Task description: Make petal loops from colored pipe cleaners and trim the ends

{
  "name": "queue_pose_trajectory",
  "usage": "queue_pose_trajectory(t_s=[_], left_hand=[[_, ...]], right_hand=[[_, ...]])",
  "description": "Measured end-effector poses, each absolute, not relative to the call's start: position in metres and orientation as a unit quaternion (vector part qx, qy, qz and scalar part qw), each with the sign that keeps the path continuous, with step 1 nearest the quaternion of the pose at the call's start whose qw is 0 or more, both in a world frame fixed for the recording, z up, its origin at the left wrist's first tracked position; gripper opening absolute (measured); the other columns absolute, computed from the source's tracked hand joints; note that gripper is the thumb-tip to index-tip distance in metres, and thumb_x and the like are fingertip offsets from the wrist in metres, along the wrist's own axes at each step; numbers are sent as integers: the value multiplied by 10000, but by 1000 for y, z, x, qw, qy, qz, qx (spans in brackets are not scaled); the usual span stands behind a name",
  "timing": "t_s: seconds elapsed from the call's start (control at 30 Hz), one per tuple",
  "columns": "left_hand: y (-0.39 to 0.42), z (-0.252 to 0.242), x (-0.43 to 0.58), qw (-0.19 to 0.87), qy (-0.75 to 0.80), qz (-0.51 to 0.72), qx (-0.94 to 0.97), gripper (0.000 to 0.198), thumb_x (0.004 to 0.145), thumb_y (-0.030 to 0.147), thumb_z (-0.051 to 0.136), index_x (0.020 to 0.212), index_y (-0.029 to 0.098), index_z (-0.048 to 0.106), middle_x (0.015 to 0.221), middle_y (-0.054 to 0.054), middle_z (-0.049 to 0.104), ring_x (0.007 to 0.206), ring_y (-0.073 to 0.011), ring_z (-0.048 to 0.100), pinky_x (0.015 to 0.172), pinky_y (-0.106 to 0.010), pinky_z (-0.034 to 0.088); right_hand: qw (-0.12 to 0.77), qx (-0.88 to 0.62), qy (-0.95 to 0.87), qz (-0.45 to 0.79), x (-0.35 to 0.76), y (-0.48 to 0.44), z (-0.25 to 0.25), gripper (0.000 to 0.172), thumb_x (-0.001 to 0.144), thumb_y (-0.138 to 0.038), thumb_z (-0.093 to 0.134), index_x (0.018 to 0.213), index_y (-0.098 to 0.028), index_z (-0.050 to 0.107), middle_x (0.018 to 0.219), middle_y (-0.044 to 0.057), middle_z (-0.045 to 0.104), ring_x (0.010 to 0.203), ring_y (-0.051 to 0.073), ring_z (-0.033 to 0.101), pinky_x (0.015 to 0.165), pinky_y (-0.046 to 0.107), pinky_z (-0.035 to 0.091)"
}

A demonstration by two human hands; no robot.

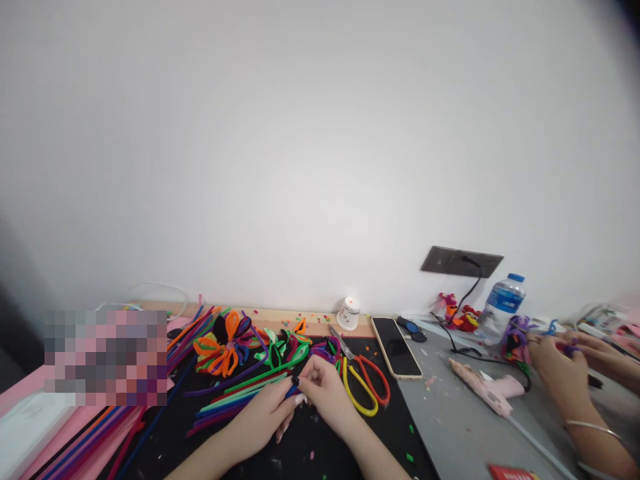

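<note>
My left hand [270,410] and my right hand [325,393] meet over the black mat [270,460], fingers pinched together. Between the fingertips shows a bit of blue pipe cleaner [293,391], mostly hidden, with a small dark part I cannot make out. Left of my hands lie loose pipe cleaners [225,403] in green, blue and purple. Just beyond them sit bent pipe-cleaner flowers, an orange one [230,343] and a green one [285,350]. Scissors [367,380] with a yellow and a red handle lie right of my right hand.
A phone [397,348] lies right of the scissors; a paper cup [349,313] stands by the wall. Farther right are a pink glue gun [487,387], a water bottle [504,307] and another person's hands [560,367]. Long pipe cleaners [90,443] lie on the left.
</note>
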State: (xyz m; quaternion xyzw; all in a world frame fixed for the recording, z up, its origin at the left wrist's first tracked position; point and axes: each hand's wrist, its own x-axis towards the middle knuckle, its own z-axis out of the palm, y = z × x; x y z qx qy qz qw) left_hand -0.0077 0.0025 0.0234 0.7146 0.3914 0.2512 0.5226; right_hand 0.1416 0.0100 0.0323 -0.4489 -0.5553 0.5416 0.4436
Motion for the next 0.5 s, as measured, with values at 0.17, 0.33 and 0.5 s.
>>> queue_pose_trajectory(t_s=[0.17, 0.33, 0.5], left_hand=[[2, 24, -8, 520, 391, 248, 718, 268, 864, 430, 371, 748, 198, 440, 525, 66, 469, 451, -107, 462, 483, -213, 399], [2, 29, -9, 533, 384, 242, 714, 247, 855, 412, 389, 729, 205, 440, 565, 51, 500, 507, -132, 504, 537, -238, 423], [2, 31, -10, 514, 380, 234, 733, 302, 864, 418, 361, 660, 207, 433, 583, 30, 510, 582, -155, 509, 611, -262, 423]], right_hand=[[444, -452, -560, 535, 143, 9, 30, 235, 683, -267, 671, 624, -177, 462, 439, -89, 425, 379, 56, 355, 399, 179, 246], [416, -460, -576, 532, 145, 10, 25, 244, 670, -269, 682, 611, -163, 470, 448, -70, 454, 394, 62, 382, 404, 180, 255], [402, -461, -582, 536, 145, 12, 24, 237, 686, -287, 669, 674, -170, 464, 484, -68, 476, 414, 76, 428, 416, 178, 301]])
